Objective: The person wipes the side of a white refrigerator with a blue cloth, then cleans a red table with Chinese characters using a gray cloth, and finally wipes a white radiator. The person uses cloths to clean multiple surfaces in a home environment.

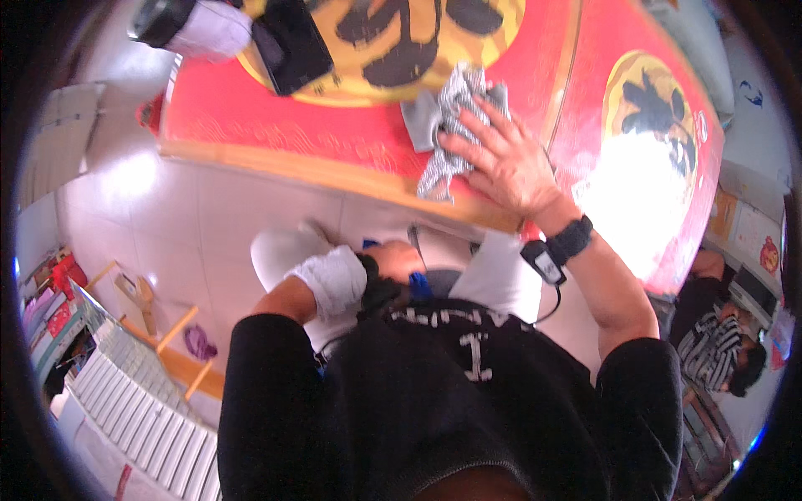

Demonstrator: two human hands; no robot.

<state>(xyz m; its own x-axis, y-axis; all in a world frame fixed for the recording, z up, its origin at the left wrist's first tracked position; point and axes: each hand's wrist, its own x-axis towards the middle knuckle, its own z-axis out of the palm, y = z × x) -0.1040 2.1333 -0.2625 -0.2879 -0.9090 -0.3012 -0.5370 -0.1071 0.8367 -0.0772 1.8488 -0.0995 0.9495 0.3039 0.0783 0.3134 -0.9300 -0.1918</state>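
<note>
My right hand (507,163) lies palm down, fingers spread, on a crumpled grey-and-white knitted cloth (462,100) near the edge of a red table top (351,134) with dark figures on yellow. Smooth grey fabric (421,122) shows beside the knit. A black strap (570,241) circles my right wrist, with a small cabled device (544,260) next to it. Low over my lap is my left hand (396,260), partly hidden, with a white cuff or cloth (332,278) around the forearm and black material at the wrist; its grip is unclear.
A black phone-like slab (294,53) and a dark-lidded container (200,28) stand at the table's upper left. Another person (714,338) is at the far right. At lower left are a slatted white surface (144,419) and a wooden frame (178,329) near the tiled floor (169,206).
</note>
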